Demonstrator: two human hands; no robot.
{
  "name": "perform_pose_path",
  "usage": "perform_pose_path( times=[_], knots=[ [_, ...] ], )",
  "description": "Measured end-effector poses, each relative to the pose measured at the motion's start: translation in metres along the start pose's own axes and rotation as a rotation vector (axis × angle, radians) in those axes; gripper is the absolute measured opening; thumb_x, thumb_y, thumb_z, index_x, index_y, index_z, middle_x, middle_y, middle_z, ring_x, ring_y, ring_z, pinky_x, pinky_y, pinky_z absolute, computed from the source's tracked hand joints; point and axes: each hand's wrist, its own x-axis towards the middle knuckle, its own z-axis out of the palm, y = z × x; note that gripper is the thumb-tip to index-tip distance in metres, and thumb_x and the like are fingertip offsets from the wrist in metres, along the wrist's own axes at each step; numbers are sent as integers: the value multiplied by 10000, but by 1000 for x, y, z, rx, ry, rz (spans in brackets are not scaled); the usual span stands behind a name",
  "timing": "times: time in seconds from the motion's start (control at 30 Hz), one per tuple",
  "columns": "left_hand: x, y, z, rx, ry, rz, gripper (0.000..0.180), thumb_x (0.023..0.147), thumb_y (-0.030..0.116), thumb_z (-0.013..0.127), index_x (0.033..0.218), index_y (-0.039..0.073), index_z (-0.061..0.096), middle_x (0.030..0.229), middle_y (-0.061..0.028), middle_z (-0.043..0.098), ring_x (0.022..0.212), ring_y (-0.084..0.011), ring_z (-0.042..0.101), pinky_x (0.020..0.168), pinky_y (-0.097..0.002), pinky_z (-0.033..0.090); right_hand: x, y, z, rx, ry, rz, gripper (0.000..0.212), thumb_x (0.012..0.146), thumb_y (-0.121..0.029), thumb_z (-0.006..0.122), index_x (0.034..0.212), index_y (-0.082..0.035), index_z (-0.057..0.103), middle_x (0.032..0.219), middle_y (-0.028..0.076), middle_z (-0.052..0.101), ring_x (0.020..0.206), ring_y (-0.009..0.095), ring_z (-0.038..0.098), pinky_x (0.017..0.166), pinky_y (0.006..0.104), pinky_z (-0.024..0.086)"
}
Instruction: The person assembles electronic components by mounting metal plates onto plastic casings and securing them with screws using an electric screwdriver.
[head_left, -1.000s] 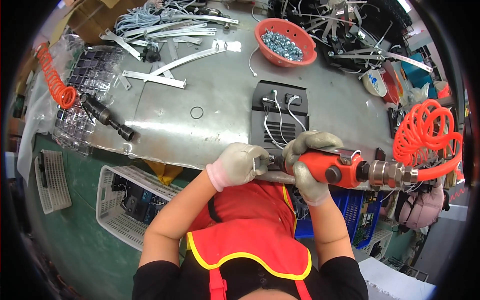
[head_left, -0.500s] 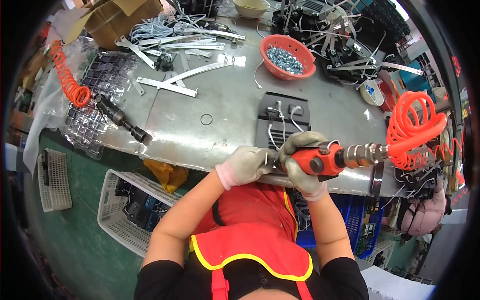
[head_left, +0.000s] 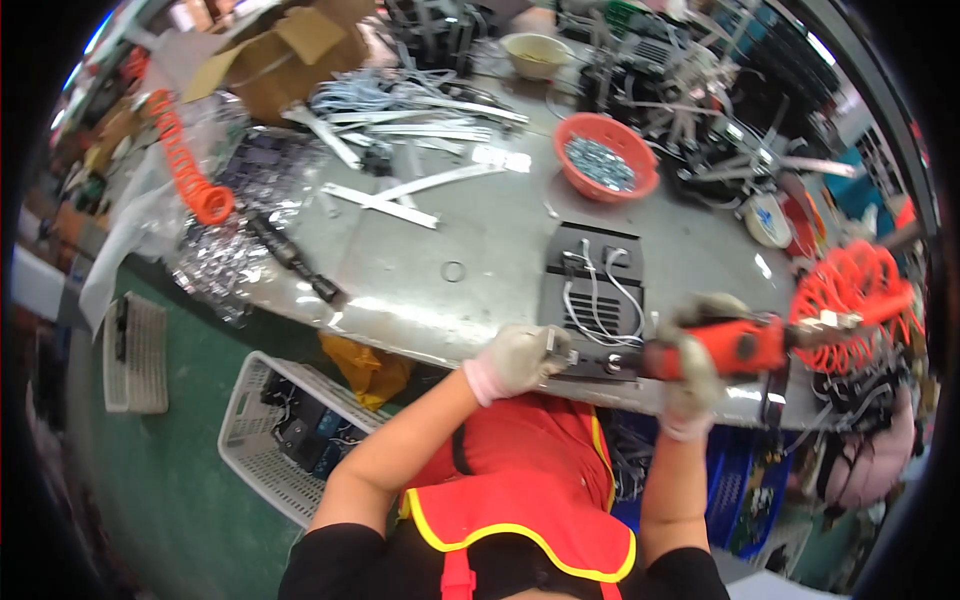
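Observation:
My gloved left hand (head_left: 517,362) is closed at the table's front edge, pinching a small pale metal piece (head_left: 552,342) whose exact kind is unclear. Beside it lies a black slotted panel (head_left: 555,297) with white cables (head_left: 612,292) across it; the panel's lower end reaches the table edge. My gloved right hand (head_left: 693,385) is wrapped round a red air-powered driver (head_left: 735,346), its nose pointing left toward the panel. Motion smears both hand and tool. From the driver's rear, a coiled orange air hose (head_left: 850,295) runs off to the right.
A red colander (head_left: 640,178) of small metal parts stands behind the panel. Metal strips (head_left: 400,205) and a black air tool (head_left: 290,258) lie to the left, near a cardboard box (head_left: 290,75). A tangle of black assemblies fills the back right. Below the table stands a white crate (head_left: 245,425).
My right hand has pulled the driver to the right, away from my left hand, uncovering the panel's lower end. The whole view has shifted slightly.

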Motion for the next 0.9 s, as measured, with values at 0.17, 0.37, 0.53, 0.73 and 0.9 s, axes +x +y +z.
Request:
perform_pose_path(
  times=[0.17,0.37,0.53,0.73,0.9],
  knots=[
    [3,34,-29,-59,42,-220,366,780,130,652,1130,69,565,852,-140,649,772,-303,650,684,-380,518,40,-19,-74,-422,15,311,360,773,-144,673,1095,-46,545,861,42,562,753,156,567,667,312,477],
    [19,-42,-128,847,276,-384,369,801,190,647,1149,100,564,1088,-137,602,925,-300,627,768,-406,513,34,34,-147,-1191,-122,361,451,661,-100,761,1052,8,563,892,133,599,861,282,596,777,359,471],
    [23,-84,-150,760,62,-469,304,817,196,628,1106,118,577,1064,-107,602,934,-306,620,771,-421,507,26,46,-144,-1490,-116,324,562,645,-163,795,1121,6,549,935,184,601,869,358,589,768,429,456],
    [49,-19,-114,690,508,15,164,832,104,578,989,54,587,945,-143,606,786,-313,615,698,-397,507,18,19,-108,-1399,-95,-16,542,779,-208,719,1248,-33,509,1030,150,603,878,284,609,797,372,478],
    [96,68,-101,458,-112,370,203,746,122,599,948,102,595,1023,-95,611,732,-274,618,622,-399,504,9,-6,-15,-1,-572,333,646,986,-448,374,1382,61,331,1242,148,517,1059,196,550,934,346,422]
  ],
)
